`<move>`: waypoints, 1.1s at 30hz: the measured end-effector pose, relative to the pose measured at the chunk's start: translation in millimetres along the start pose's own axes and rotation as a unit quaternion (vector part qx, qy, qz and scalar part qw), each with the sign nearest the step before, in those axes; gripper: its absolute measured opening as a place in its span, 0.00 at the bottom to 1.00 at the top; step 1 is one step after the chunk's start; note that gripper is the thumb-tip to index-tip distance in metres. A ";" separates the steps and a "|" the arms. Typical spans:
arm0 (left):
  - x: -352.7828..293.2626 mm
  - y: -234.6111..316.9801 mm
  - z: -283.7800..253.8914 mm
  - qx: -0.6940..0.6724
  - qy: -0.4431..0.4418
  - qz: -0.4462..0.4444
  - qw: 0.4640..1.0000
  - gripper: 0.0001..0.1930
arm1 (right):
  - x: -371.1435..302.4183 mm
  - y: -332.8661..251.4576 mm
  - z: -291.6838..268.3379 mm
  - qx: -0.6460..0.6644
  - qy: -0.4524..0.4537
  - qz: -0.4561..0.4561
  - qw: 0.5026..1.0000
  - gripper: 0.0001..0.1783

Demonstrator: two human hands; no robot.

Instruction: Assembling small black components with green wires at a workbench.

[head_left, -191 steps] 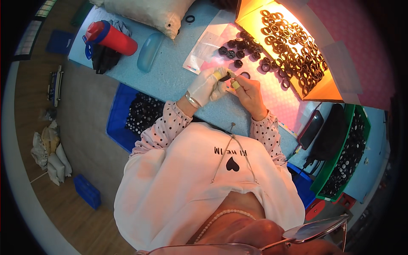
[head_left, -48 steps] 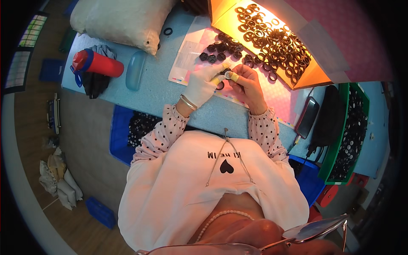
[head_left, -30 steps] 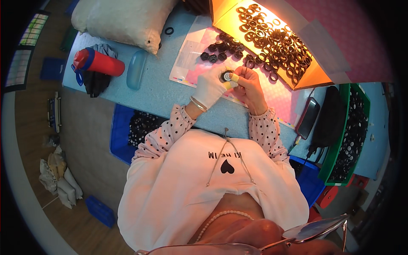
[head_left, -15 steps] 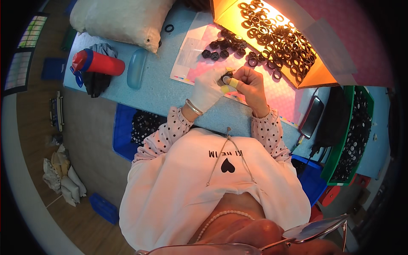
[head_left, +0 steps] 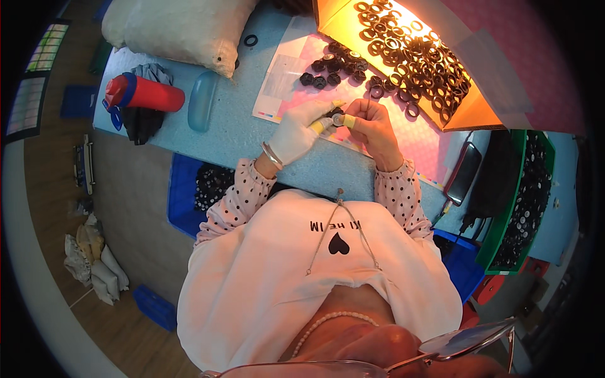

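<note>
Fingers (head_left: 348, 121) of left hand (head_left: 296, 133) and right hand (head_left: 377, 131) clamp black part (head_left: 337, 115) between them.

Dotted pale-pink sleeves (head_left: 398, 195) emerge from a white heart-printed top (head_left: 283, 271), with a silvery bangle (head_left: 272, 156) beside the white-gloved left hand (head_left: 295, 133).

Fingers (head_left: 348, 120) partly hide the small dark piece (head_left: 338, 118); the top edge crops the sack (head_left: 176, 28).

The white-gloved left grip (head_left: 295, 131) and the bare right grip (head_left: 377, 130) meet around a small dark round piece (head_left: 338, 116), above a pale blue desk (head_left: 246, 145). Beyond, similar dark parts (head_left: 332, 66) lie on a pink sheet (head_left: 423, 145); black rings (head_left: 435, 66) fill a lit box (head_left: 484, 109). Left: red bottle (head_left: 157, 97). Right: green bin (head_left: 487, 257).
</note>
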State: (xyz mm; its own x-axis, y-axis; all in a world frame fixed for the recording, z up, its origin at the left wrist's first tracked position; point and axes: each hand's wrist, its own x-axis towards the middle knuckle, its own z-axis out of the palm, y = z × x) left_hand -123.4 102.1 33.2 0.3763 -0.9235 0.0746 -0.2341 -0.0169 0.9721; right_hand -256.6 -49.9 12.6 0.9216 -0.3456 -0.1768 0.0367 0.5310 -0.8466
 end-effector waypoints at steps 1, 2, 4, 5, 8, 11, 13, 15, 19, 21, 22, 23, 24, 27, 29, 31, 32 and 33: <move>0.7 -0.3 0.1 0.124 0.019 0.084 0.989 0.20 | 0.6 -0.4 -0.4 0.022 -0.004 0.009 1.000 0.06; 0.3 0.5 0.7 0.124 0.020 0.084 0.989 0.20 | 1.2 -0.7 -0.7 0.043 -0.007 0.018 0.999 0.06; -0.6 4.5 3.9 -0.039 0.014 -0.004 0.999 0.21 | 2.9 2.2 -3.2 0.047 -0.010 0.015 0.999 0.06; -0.1 7.3 5.8 -0.040 0.014 -0.004 0.999 0.21 | 3.4 3.7 -4.9 0.052 -0.012 0.012 0.998 0.06; -0.2 10.5 12.9 -0.036 0.043 -0.016 0.998 0.19 | 4.1 3.9 -7.9 0.069 -0.019 0.012 0.997 0.06; -4.9 1.5 22.0 -0.040 0.082 -0.059 0.994 0.19 | 3.3 0.2 -3.3 0.069 -0.003 0.015 0.998 0.06; -7.0 -0.6 25.8 -0.034 0.112 -0.032 0.993 0.15 | 2.9 -0.6 -6.8 0.067 -0.006 0.026 0.997 0.06; -6.5 -0.7 26.3 -0.038 0.115 -0.032 0.992 0.15 | 1.5 -1.0 -7.2 0.065 -0.009 0.037 0.997 0.06; -6.8 -3.5 25.0 0.012 0.116 0.017 0.993 0.15 | 1.1 -4.8 -4.8 0.072 0.006 0.054 0.996 0.05; -7.0 -1.6 25.7 0.053 0.116 0.017 0.992 0.17 | 1.3 -5.0 -4.6 0.074 0.005 0.058 0.996 0.05; -7.1 0.2 26.8 0.093 0.116 0.016 0.989 0.19 | 1.1 -4.9 -4.6 0.074 0.006 0.056 0.996 0.05; -7.0 2.8 29.3 0.093 0.115 0.016 0.989 0.19 | 1.1 -4.7 -4.6 0.074 0.007 0.055 0.996 0.05; -6.5 5.8 33.0 0.129 0.126 0.013 0.984 0.20 | 1.9 -2.5 -1.8 0.075 0.007 0.055 0.996 0.05; -4.1 7.5 37.9 0.181 0.146 0.012 0.973 0.22 | 1.7 -0.6 8.9 0.098 0.061 0.030 0.993 0.05; -4.1 5.8 38.3 0.197 0.159 0.014 0.967 0.22 | -1.5 -10.3 12.5 0.080 0.021 0.051 0.995 0.05; -3.4 3.0 38.2 0.216 0.182 0.034 0.959 0.19 | 1.4 -5.4 5.1 0.036 0.018 0.060 0.997 0.05; -3.2 3.6 37.8 0.216 0.183 0.034 0.958 0.19 | 2.0 -3.5 1.4 -0.007 0.015 0.068 0.998 0.05; -2.9 5.0 36.8 0.187 0.178 0.013 0.966 0.17 | -0.1 -2.5 -1.6 -0.008 0.014 0.068 0.998 0.05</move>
State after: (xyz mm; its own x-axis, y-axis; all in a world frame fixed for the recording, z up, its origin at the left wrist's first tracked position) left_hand -158.6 90.6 29.7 0.6347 -0.7366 0.2337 -0.5303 -0.1953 0.8250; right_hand -257.4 -52.5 13.9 0.9065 -0.2931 -0.3037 -0.0935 0.5622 -0.8217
